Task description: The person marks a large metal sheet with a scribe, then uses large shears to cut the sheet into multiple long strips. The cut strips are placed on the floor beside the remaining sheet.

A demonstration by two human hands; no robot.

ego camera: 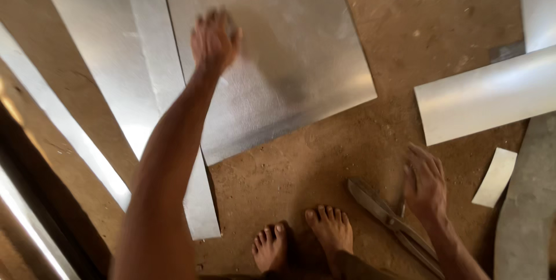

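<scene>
Head view, near to far: two bare feet (307, 239) stand on the dirt floor (324, 158). Beside them the right hand (425, 184) rests with loose, open fingers on the tin snips (394, 222), keeping the tool within reach. Farther out, the left hand (214, 39) presses flat, fingers spread, on the metal sheet (289, 71), probably to steady it.

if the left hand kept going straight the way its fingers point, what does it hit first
The left hand is blurred over the large metal sheet, fingers pointing up the picture. Going on, it would probably meet only more of that sheet; its height above it is unclear.
</scene>
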